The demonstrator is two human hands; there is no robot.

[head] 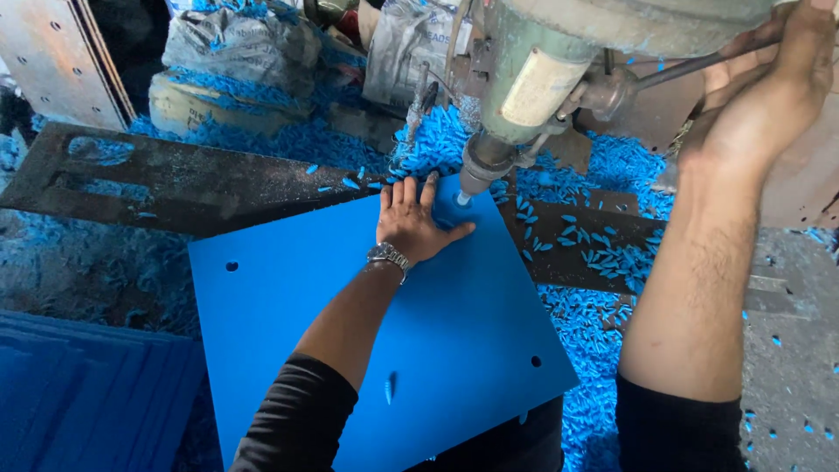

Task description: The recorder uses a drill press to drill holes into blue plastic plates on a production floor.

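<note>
A blue plastic sheet (454,323) with holes near its corners lies on the dark metal table of a drill press. My left hand (411,220) presses flat on the sheet's far corner, fingers spread, a watch on the wrist. Right beside my fingers the drill bit (461,199) meets the sheet under the green drill head (524,87). My right hand (769,87) is raised at the upper right, wrapped around the press's metal feed lever (690,68).
Blue plastic shavings (603,262) cover the metal table (175,183) and the floor around it. A stack of blue sheets (79,385) lies at the lower left. Filled sacks (236,52) stand behind the machine. A drilled metal panel (52,52) leans at the upper left.
</note>
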